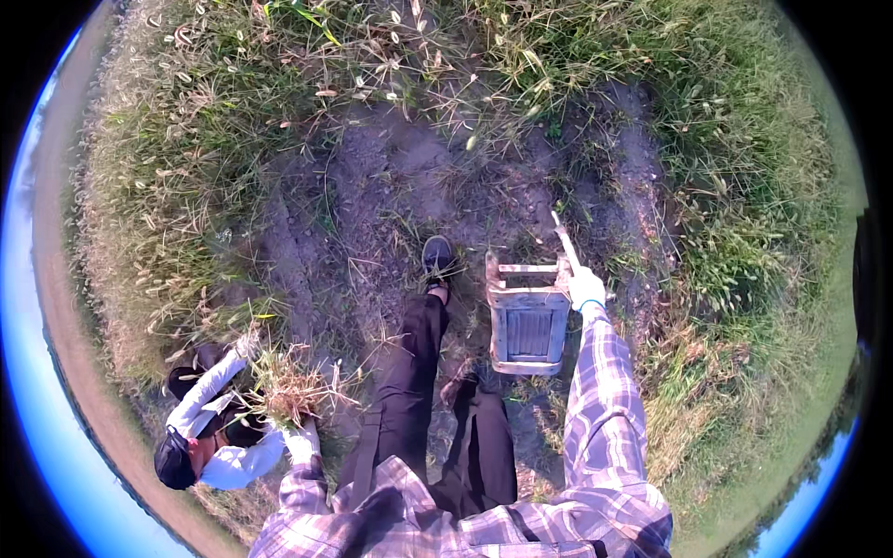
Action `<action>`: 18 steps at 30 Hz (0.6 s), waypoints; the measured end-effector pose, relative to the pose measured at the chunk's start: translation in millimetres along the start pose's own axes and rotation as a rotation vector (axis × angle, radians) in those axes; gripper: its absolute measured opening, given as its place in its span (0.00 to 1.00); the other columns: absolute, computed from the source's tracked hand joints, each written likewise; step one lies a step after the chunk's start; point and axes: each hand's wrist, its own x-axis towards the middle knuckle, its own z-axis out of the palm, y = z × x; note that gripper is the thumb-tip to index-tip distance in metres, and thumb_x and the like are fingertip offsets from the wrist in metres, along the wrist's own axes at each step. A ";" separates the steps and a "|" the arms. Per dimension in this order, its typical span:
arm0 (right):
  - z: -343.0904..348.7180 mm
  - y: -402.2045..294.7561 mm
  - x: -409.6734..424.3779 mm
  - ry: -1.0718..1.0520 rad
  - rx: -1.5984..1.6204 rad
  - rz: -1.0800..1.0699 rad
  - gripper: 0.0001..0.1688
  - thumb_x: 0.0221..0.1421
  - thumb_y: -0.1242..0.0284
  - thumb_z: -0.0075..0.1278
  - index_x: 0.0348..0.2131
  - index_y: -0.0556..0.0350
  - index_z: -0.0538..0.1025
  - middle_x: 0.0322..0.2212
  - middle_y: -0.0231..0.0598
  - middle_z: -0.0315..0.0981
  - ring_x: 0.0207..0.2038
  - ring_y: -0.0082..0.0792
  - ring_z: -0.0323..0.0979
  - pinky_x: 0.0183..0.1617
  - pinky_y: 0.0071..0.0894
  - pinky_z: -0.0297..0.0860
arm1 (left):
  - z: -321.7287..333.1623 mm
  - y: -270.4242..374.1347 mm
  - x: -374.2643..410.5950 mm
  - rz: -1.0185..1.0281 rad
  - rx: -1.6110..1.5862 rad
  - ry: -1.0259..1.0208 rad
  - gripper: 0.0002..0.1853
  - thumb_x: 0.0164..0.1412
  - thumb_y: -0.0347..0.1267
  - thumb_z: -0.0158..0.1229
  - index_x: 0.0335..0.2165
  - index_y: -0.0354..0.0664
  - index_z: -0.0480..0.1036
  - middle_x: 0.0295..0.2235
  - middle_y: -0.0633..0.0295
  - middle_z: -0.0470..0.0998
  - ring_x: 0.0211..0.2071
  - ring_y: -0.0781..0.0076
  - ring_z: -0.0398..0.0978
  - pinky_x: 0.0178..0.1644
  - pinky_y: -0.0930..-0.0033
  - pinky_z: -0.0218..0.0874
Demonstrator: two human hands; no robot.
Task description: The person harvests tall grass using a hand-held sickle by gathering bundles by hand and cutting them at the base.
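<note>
My left hand [302,442], in a white glove, is closed around a bunch of cut grass [293,390] with dry brown stems. The bunch sticks out forward, beside my left leg. My right hand [587,287], in a white glove with a blue cuff edge, grips a thin pale rod [566,240]. It looks like a tool handle, but its kind is unclear. Just left of that hand is a small wooden stool [529,328] with a slatted seat. The glove overlaps the stool's edge; whether it also holds the stool cannot be made out.
A co-worker [230,425] in a dark cap and light sleeves crouches low at the left, close to my left hand. Tall seeding grass [174,174] borders the bare soil [398,167] ahead and on both sides. My shoe [437,255] is on the soil.
</note>
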 end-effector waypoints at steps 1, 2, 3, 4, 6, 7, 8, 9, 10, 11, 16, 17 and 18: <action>-33.3 -10.0 -2.9 0.005 -0.031 0.104 0.12 0.59 0.67 0.42 0.36 0.54 0.74 0.30 0.52 0.79 0.35 0.55 0.78 0.40 0.53 0.74 | 3.2 32.6 8.4 0.058 -0.280 0.096 0.26 0.58 0.33 0.58 0.53 0.31 0.68 0.49 0.46 0.76 0.49 0.48 0.72 0.59 0.57 0.57; -50.9 0.2 2.9 0.006 -0.150 0.140 0.12 0.59 0.66 0.43 0.38 0.51 0.75 0.30 0.52 0.79 0.36 0.55 0.79 0.40 0.54 0.73 | -15.7 88.5 26.5 -0.105 -0.226 -0.183 0.23 0.58 0.32 0.58 0.50 0.31 0.70 0.48 0.47 0.76 0.49 0.50 0.72 0.58 0.58 0.59; -62.3 0.0 12.0 0.003 -0.152 0.119 0.12 0.59 0.66 0.43 0.40 0.48 0.74 0.30 0.51 0.79 0.36 0.56 0.78 0.40 0.56 0.73 | -15.3 98.5 35.4 -0.046 -0.270 -0.161 0.20 0.58 0.31 0.58 0.47 0.31 0.73 0.47 0.46 0.77 0.49 0.49 0.73 0.56 0.56 0.61; -77.4 -12.7 17.8 -0.026 -0.167 0.124 0.13 0.59 0.65 0.43 0.42 0.47 0.74 0.31 0.51 0.79 0.36 0.56 0.78 0.40 0.56 0.73 | -5.7 82.1 47.6 -0.023 -0.120 -0.201 0.19 0.58 0.31 0.57 0.47 0.31 0.73 0.46 0.45 0.77 0.49 0.49 0.73 0.55 0.56 0.62; -100.1 -27.8 18.3 -0.061 -0.194 0.147 0.18 0.59 0.63 0.43 0.48 0.43 0.72 0.31 0.51 0.79 0.35 0.56 0.78 0.40 0.58 0.72 | 21.7 41.9 66.5 0.020 0.102 -0.278 0.18 0.59 0.32 0.57 0.45 0.31 0.74 0.45 0.44 0.78 0.48 0.48 0.74 0.54 0.55 0.63; -108.3 -27.6 14.7 -0.058 -0.193 0.176 0.20 0.59 0.62 0.44 0.50 0.42 0.71 0.32 0.51 0.79 0.36 0.57 0.78 0.41 0.58 0.72 | 34.8 28.8 77.9 0.043 0.177 -0.305 0.17 0.59 0.32 0.56 0.44 0.31 0.75 0.45 0.44 0.78 0.48 0.48 0.75 0.53 0.55 0.63; -115.8 -28.1 12.3 -0.038 -0.186 0.182 0.20 0.59 0.61 0.44 0.50 0.42 0.71 0.32 0.51 0.79 0.35 0.57 0.78 0.40 0.58 0.72 | 33.1 50.8 92.3 0.020 0.181 -0.359 0.18 0.62 0.33 0.53 0.48 0.33 0.73 0.45 0.44 0.78 0.48 0.48 0.74 0.54 0.53 0.63; -124.1 -31.5 10.4 -0.022 -0.169 0.182 0.20 0.59 0.61 0.45 0.50 0.42 0.71 0.31 0.51 0.79 0.34 0.57 0.78 0.39 0.58 0.72 | 22.5 76.9 107.2 -0.004 0.199 -0.412 0.19 0.64 0.34 0.50 0.51 0.35 0.70 0.46 0.44 0.77 0.49 0.49 0.74 0.54 0.52 0.63; -133.0 -35.0 6.0 0.004 -0.154 0.175 0.20 0.59 0.61 0.45 0.50 0.42 0.70 0.31 0.52 0.79 0.34 0.58 0.78 0.39 0.58 0.72 | 6.9 106.6 122.0 -0.026 0.224 -0.467 0.21 0.66 0.35 0.47 0.54 0.37 0.68 0.46 0.44 0.76 0.49 0.49 0.74 0.54 0.51 0.62; -142.1 -37.9 2.9 0.030 -0.138 0.166 0.20 0.59 0.60 0.45 0.50 0.42 0.70 0.31 0.52 0.79 0.33 0.58 0.78 0.38 0.59 0.72 | 22.9 94.7 123.7 0.264 0.480 -0.410 0.23 0.67 0.37 0.45 0.57 0.40 0.65 0.52 0.49 0.73 0.55 0.55 0.69 0.62 0.53 0.52; -216.5 -57.7 19.8 0.100 -0.138 0.098 0.21 0.60 0.62 0.45 0.52 0.44 0.69 0.30 0.51 0.78 0.31 0.58 0.76 0.37 0.56 0.72 | -8.2 218.4 174.5 0.216 -0.065 -0.603 0.27 0.68 0.45 0.40 0.57 0.40 0.66 0.54 0.57 0.73 0.55 0.58 0.69 0.65 0.54 0.49; -232.5 -61.7 31.2 0.110 -0.168 0.020 0.21 0.60 0.62 0.46 0.51 0.47 0.69 0.31 0.51 0.78 0.31 0.57 0.77 0.36 0.55 0.72 | -10.2 248.6 182.6 0.230 -0.092 -0.554 0.26 0.68 0.45 0.41 0.56 0.39 0.66 0.52 0.56 0.74 0.53 0.58 0.70 0.63 0.56 0.53; -243.5 -59.3 42.5 0.135 -0.149 -0.076 0.21 0.60 0.63 0.46 0.51 0.47 0.69 0.32 0.51 0.78 0.32 0.57 0.77 0.37 0.55 0.72 | -10.6 277.6 191.0 0.246 -0.122 -0.506 0.26 0.69 0.45 0.42 0.56 0.38 0.66 0.51 0.55 0.75 0.51 0.58 0.72 0.60 0.57 0.57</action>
